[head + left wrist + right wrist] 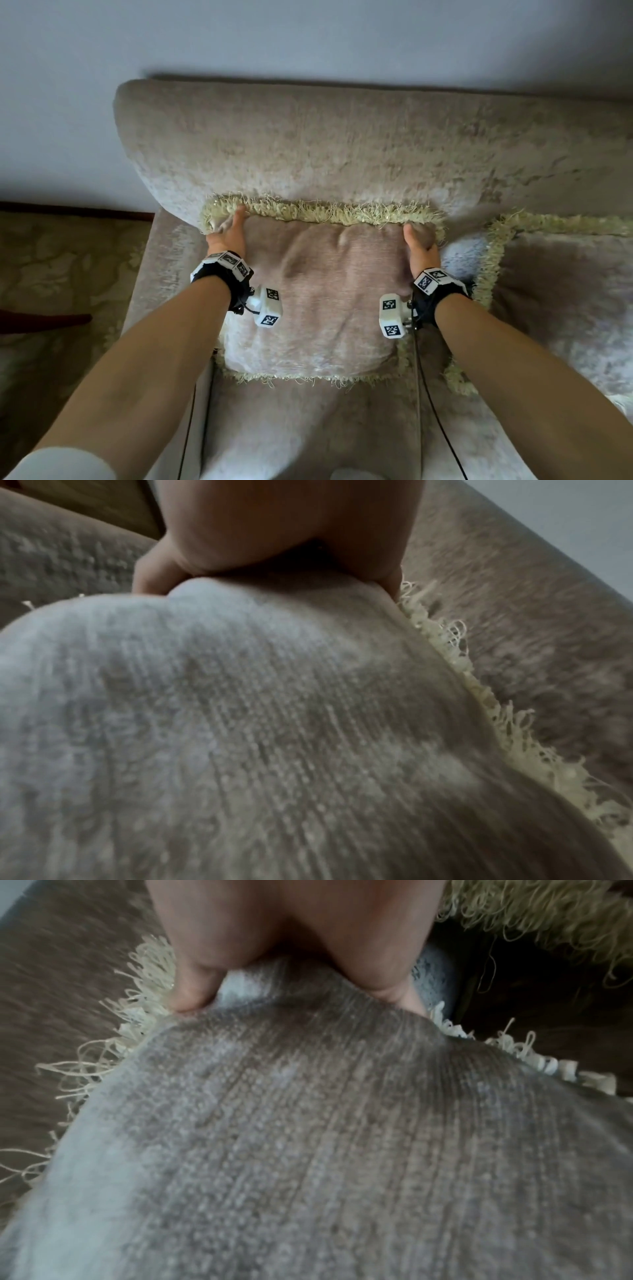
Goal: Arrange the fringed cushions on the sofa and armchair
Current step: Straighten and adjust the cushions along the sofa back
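Cushion propped on sofa seat at left end, top fringe against backrest. Top corners pinched — left hand on left corner, right hand on right, fingers clamped on fabric. Second cushion just right. Corners best pulled level, cushion pressed back squarely, fringe kept untucked.

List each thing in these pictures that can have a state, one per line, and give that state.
Cushion in the middle: propped against the sofa back, held at both top corners.
Cushion on the right: lying on the seat beside it, untouched, partly out of view.
Left hand: grip closed on the top left corner.
Right hand: grip closed on the top right corner.
Sofa: bearing both cushions.
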Demonstrator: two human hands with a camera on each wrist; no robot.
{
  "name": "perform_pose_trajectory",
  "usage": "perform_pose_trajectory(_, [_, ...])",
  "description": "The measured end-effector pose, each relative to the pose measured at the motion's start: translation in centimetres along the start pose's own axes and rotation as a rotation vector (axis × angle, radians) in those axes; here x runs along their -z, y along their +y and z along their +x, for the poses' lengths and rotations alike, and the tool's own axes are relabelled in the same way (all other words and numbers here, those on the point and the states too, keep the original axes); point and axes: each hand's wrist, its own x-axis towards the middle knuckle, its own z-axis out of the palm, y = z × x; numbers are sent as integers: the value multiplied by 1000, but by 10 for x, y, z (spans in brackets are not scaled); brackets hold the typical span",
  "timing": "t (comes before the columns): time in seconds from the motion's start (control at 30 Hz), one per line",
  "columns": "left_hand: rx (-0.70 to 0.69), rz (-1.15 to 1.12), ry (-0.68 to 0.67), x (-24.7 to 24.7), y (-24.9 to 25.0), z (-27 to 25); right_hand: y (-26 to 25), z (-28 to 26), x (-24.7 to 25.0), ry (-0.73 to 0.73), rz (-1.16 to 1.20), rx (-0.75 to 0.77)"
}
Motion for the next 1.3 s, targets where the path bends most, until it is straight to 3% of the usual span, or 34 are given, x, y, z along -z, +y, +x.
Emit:
perform_pose_trajectory(0.1, [47, -150, 65, 5, -6, -6, 1, -6, 6, 26, 11, 31])
perform_pose_trajectory(0.33, [-50, -243, 115, 15, 7, -27, -17, -17, 36, 85, 69, 72])
perform_pose_trajectory(0.5, [-92, -369, 73, 4, 7, -27, -16, -18, 43, 111, 127, 112])
perform_pose_trajectory(0.63, [-135, -300, -43, 5, 3, -30, -12, -23, 39, 76, 129, 122])
perform_pose_trajectory(1.0, [-236, -468, 46, 7, 2, -33, -14, -32, 42, 118, 190, 139])
perform_pose_trajectory(1.1, [-255, -376, 14, 8, -4, -30, -12, -32, 42, 97, 117, 132])
perform_pose_trajectory(1.23, [-138, -221, 3, 15, -8, -32, -13, -37, 45, 70, 71, 95])
perform_pose_trajectory(1.3, [-152, -197, -15, 19, -8, -38, -14, -42, 46, 86, 74, 90])
